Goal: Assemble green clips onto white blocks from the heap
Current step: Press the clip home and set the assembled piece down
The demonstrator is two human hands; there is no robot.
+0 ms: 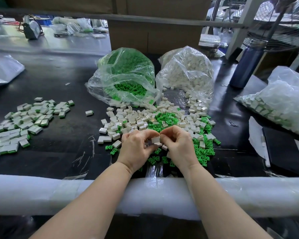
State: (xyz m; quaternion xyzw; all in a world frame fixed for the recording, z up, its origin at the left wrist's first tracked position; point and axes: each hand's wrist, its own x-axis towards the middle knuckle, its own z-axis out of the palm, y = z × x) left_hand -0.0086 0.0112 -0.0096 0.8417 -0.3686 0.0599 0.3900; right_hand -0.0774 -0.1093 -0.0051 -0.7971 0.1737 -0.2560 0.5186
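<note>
Your left hand and right hand meet at frame centre, just above the near side of the loose heap of white plastic blocks and green plastic clips. Both have fingers curled in, pinching the same small white rectangular block between the fingertips. Can't tell if a clip is already seated in it; your fingers cover that side.

Heap spreads from centre to centre-right on the black tabletop. Behind it, touching its far side: clear plastic bag of green clips on the left, clear plastic bag of white blocks on the right, both mouths open toward you.

Finished white-and-green pieces lie spread at left of frame, well apart from the heap, with one stray piece in the bare black strip between.

Right edge: another clear bag of finished pieces and a dark blue metal bottle upright behind it.

Near table edge carries a white foam-wrapped rail; both your forearms cross over it.
</note>
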